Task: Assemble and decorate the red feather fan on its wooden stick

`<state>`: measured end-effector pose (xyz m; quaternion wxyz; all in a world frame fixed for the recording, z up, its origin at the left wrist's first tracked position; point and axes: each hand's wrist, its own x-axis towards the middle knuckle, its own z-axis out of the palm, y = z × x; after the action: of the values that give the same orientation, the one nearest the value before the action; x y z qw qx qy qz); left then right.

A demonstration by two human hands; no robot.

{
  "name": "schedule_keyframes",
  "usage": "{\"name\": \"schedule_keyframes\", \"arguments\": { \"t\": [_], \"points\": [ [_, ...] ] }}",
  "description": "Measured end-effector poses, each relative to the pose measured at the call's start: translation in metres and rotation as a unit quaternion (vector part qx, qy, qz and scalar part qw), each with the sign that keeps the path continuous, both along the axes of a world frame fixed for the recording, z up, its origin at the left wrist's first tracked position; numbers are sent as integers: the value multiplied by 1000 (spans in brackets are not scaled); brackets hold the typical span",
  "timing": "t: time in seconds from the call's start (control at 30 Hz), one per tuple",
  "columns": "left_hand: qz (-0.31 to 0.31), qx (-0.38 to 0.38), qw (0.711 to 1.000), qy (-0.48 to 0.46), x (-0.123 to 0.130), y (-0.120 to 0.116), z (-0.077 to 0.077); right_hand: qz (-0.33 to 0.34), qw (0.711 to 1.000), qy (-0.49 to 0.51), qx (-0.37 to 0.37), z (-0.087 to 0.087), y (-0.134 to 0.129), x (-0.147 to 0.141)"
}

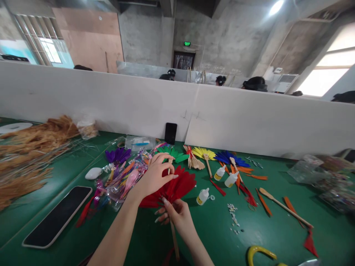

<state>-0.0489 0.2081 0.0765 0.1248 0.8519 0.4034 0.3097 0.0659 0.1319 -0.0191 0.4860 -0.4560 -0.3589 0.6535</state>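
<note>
A fan of red feathers is spread out in front of me, on a thin wooden handle. My right hand grips it where the feathers meet the handle, with the thumb on top. Over the upper feathers my left hand is bent, thumb and index finger pinched close together. Whatever lies between those fingertips is too small to make out. Behind the hands lies a green feather fan, partly covered by the left hand.
Glue bottles, small pale beads and yellow-handled scissors lie to the right. Yellow and blue feather fans are farther back. A phone and plastic-wrapped feathers lie left. A white partition bounds the green table.
</note>
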Motion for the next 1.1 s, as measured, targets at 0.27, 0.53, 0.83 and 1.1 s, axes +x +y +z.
{"name": "schedule_keyframes", "arguments": {
  "t": [0.27, 0.53, 0.83, 1.1],
  "points": [
    [12, 10, 1000, -6, 3, -1, 2, -8, 1000, 8, -3, 1, 0, 0],
    [24, 35, 999, 14, 2, 0, 1, -20, 1000, 2, -8, -3, 3, 0],
    [39, 56, 997, 45, 2, 3, -5, -28, 999, 14, -14, 0, 2, 0],
    [46, 56, 997, 29, -2, 3, 2, -41, 999, 16, -12, -1, 3, 0]
  ]
}}
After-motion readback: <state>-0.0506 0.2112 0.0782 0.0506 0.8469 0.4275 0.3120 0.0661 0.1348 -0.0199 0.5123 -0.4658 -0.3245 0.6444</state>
